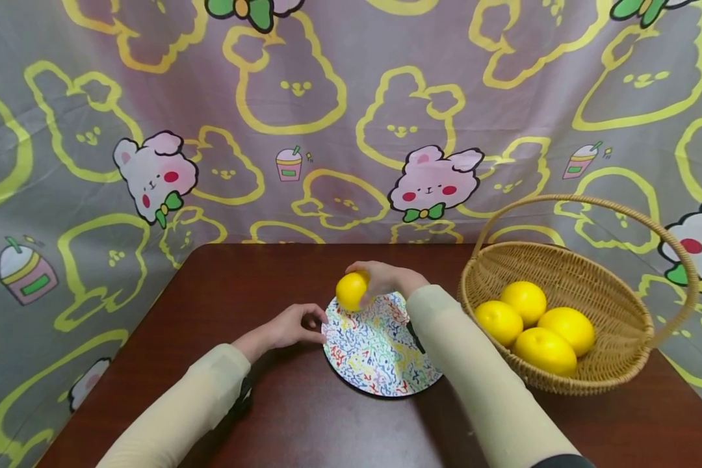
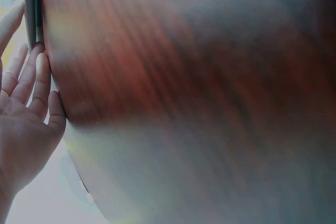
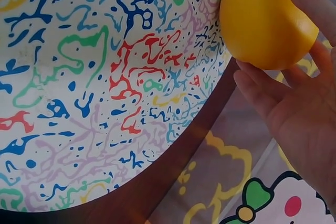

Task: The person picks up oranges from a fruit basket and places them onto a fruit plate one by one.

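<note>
My right hand [image 1: 380,283] holds a yellow lemon [image 1: 351,292] over the far left part of a round, flat plate [image 1: 380,351] with multicoloured squiggles and a dark edge. In the right wrist view the fingers and thumb lie round the lemon [image 3: 268,22], which overlaps the plate's rim. My left hand [image 1: 292,326] is at the plate's left edge, its fingertips right at the rim. Seen from the left wrist, the fingers [image 2: 42,85] are extended and touch the plate's dark edge.
A wicker basket [image 1: 620,351] with a tall arched handle stands on the right, several lemons [image 1: 545,351] inside it. The brown wooden table [image 1: 257,273] meets a cartoon-patterned curtain [image 1: 327,78] at the back. My right forearm passes between plate and basket.
</note>
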Demonstrator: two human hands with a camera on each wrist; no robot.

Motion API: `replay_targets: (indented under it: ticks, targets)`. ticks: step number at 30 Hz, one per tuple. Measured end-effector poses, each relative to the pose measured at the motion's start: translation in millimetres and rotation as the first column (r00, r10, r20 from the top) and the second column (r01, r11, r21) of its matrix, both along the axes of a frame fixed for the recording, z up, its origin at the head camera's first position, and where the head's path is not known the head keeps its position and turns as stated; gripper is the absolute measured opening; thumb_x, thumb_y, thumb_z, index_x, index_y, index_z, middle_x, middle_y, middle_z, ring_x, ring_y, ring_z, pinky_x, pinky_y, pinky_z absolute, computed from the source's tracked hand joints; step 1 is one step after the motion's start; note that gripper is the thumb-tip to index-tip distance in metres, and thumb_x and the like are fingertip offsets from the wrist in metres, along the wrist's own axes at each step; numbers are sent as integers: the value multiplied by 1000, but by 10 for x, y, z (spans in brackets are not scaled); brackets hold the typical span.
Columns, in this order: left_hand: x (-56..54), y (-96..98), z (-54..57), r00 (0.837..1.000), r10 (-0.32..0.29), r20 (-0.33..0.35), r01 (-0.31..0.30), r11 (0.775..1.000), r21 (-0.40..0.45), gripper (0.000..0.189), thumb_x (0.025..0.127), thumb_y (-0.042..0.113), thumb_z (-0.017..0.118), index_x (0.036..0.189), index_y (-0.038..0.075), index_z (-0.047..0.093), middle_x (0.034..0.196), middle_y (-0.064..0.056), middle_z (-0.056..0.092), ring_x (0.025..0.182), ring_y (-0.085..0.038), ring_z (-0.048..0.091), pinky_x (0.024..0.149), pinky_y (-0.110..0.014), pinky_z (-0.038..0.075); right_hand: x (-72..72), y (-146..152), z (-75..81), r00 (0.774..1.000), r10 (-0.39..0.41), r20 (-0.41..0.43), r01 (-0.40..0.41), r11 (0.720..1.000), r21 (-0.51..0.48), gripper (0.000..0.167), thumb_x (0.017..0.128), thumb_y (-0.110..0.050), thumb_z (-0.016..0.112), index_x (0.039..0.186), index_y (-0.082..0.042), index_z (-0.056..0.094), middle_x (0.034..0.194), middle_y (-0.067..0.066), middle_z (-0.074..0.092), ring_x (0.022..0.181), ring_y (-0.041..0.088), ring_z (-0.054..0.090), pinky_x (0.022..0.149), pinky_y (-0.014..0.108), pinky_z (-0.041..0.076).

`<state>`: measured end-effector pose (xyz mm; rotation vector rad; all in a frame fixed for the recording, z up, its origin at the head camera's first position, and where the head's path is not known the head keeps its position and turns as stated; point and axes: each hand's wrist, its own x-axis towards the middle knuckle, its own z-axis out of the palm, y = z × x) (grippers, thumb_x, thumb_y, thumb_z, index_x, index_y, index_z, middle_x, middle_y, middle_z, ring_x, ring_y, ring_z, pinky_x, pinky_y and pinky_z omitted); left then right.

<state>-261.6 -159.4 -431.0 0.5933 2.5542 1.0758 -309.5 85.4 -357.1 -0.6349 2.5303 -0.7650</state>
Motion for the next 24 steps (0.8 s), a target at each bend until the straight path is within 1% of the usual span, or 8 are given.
replay_targets:
  ticks: [4, 8, 12, 16, 19, 24]
  targets:
    - [5, -6, -21, 1000, 6, 6, -6, 1000, -2, 30, 80, 24, 82, 103, 16, 66, 94, 1, 59, 87, -20, 52, 76, -32, 46, 19, 4, 16, 1000, -2, -24, 2, 1000, 0, 74, 78, -9, 81, 142, -14, 45, 136, 11, 47, 112, 29, 47, 99, 44, 41]
    - [1, -11, -28, 1000, -1, 2, 1, 1000, -1, 30, 80, 25, 82, 103, 16, 66, 94, 1, 59, 87, -20, 52, 75, -31, 46, 29, 5, 40, 999, -10, -47, 11, 1000, 10, 72, 78, -11, 82, 141, -16, 46, 138, 10, 46, 114, 28, 46, 100, 45, 39]
    - [-5, -10, -22, 1000, -4, 4, 4, 1000, 0, 30, 80, 25, 81, 104, 16, 66, 93, 0, 59, 87, -20, 52, 73, -29, 46, 30, 17, 79, 998, -13, -56, 13, 1000, -6, 70, 78, -9, 81, 139, -14, 48, 138, 9, 47, 115, 28, 46, 102, 44, 38]
    - [-8, -12, -16, 1000, -7, -6, 7, 1000, 9, 30, 80, 25, 81, 103, 14, 66, 93, -1, 59, 87, -20, 52, 72, -29, 46, 28, 31, 146, 998, -10, -58, 9, 1000, -25, 68, 79, -6, 80, 139, -10, 48, 141, 10, 46, 119, 29, 45, 104, 43, 37]
    - [-2, -13, -13, 1000, -6, -9, 6, 1000, 9, 30, 80, 25, 81, 103, 14, 65, 93, 0, 59, 87, -20, 52, 73, -30, 46, 33, 42, 207, 998, -6, -66, 5, 1000, -13, 68, 80, -7, 80, 139, -9, 48, 143, 11, 44, 125, 29, 44, 105, 42, 35]
    - [7, -6, -6, 1000, 2, 5, -2, 1000, 5, 29, 80, 25, 82, 102, 16, 65, 94, 1, 59, 87, -20, 52, 75, -31, 46, 52, 73, 323, 998, -22, -63, 22, 1000, -9, 67, 81, -8, 79, 140, -11, 48, 145, 13, 42, 128, 30, 42, 105, 41, 36]
